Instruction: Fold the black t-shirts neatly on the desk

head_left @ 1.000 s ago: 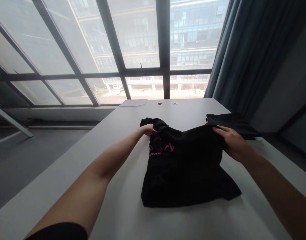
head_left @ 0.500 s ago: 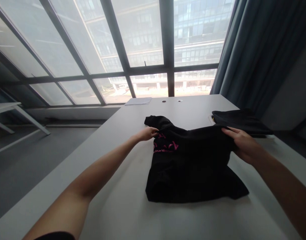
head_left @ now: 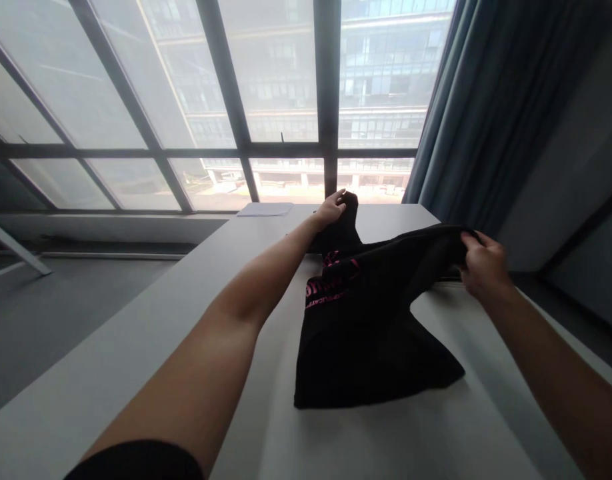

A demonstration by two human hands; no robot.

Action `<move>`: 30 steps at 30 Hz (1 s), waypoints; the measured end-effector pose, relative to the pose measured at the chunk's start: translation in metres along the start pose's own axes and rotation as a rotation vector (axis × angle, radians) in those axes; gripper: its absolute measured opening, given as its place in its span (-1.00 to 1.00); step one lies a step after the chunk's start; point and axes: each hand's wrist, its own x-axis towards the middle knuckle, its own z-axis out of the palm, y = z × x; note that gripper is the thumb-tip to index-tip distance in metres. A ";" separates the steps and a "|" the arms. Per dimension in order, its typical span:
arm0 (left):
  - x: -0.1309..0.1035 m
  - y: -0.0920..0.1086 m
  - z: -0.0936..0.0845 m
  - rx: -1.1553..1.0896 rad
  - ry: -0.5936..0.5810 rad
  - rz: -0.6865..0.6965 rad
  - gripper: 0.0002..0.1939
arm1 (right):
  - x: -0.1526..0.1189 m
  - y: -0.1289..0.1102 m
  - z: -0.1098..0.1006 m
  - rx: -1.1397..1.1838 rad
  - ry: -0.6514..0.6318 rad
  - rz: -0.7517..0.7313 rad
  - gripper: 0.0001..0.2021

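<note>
Black pink-printed garment (head_left: 371, 320), upper part above white table (head_left: 376, 440); left hand (head_left: 332, 208) closed on far end, right hand (head_left: 486, 267) pinching right edge.

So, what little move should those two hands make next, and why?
Perhaps draw the left hand and right hand gently apart: both grip raised parts of the black garment, and its pink print looks crumpled, so a light pull might ease the folds.
</note>
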 end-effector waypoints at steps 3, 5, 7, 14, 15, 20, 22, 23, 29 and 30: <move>-0.045 0.000 0.017 0.162 -0.185 0.067 -0.52 | 0.015 0.012 -0.019 -0.037 0.017 0.036 -0.83; -0.092 -0.003 0.009 0.343 -0.313 0.096 -0.58 | 0.016 0.025 -0.033 -0.068 0.000 0.088 -0.85; -0.144 -0.005 -0.011 0.473 -0.329 0.138 -0.67 | 0.012 0.038 -0.044 -0.088 -0.011 0.135 -0.85; -0.278 -0.016 -0.089 0.745 -0.282 -0.275 -0.47 | 0.000 0.045 -0.045 -0.038 -0.013 0.192 -0.84; -0.287 -0.019 -0.090 0.733 -0.311 -0.331 -0.52 | -0.001 0.042 -0.040 -0.034 -0.023 0.192 -0.84; -0.298 -0.025 -0.068 0.566 -0.258 -0.407 -0.82 | -0.016 0.021 0.001 -0.021 -0.132 0.160 -0.85; -0.289 -0.018 -0.072 0.428 -0.158 -0.483 -0.85 | -0.026 0.010 0.023 -0.005 -0.135 0.160 -0.88; -0.283 -0.012 -0.080 0.367 -0.114 -0.525 -0.85 | -0.031 0.003 0.035 0.015 -0.122 0.175 -0.88; -0.222 0.060 -0.187 0.310 0.120 -0.543 -0.70 | -0.043 -0.039 0.100 0.258 -0.061 0.309 -0.84; -0.213 0.076 -0.202 0.313 0.137 -0.522 -0.65 | -0.040 -0.045 0.104 0.286 -0.067 0.306 -0.85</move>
